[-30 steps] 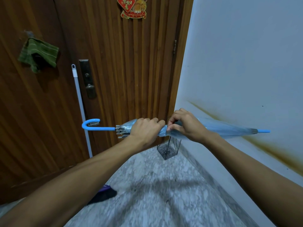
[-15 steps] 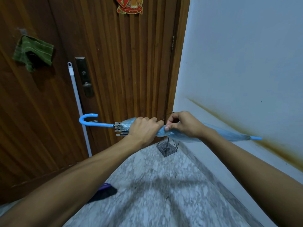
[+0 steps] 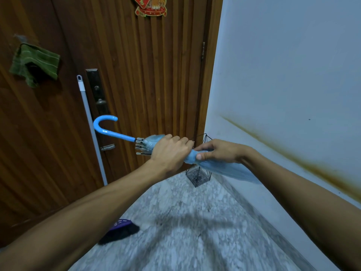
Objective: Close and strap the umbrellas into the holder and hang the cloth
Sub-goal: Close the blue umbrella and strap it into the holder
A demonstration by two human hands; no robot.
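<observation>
Two bare hands hold one closed umbrella (image 3: 220,167) in front of a dark wooden door (image 3: 136,75), which fills the left and middle of the view, with a pale wall (image 3: 293,65) meeting the door's right edge and a marbled floor (image 3: 185,222) at its foot. A brown streak crosses the wall low down. The umbrella is light blue and translucent, its canopy gathered into folds; it lies tilted, with the curved blue handle (image 3: 103,125) raised toward the door's lock plate (image 3: 97,90) and the canopy sloping down away from the door toward the wall, its tip hidden. Metal rib ends stick out just beside the handle. The left hand (image 3: 170,151) is wrapped around the canopy near the rib ends, and the right hand (image 3: 218,151) pinches the fabric right beside it, thumb on top. Below the hands, in the corner beside the door, stands a dark wire holder (image 3: 198,176); nothing can be made out inside it. A pale pole (image 3: 91,130) leans against the door left of the lock plate. A green striped cloth (image 3: 35,63) hangs high on the door's left side. A red ornament (image 3: 152,5) sits at the door's top. A purple-backed brush (image 3: 119,230) lies on the floor near the door's base.
</observation>
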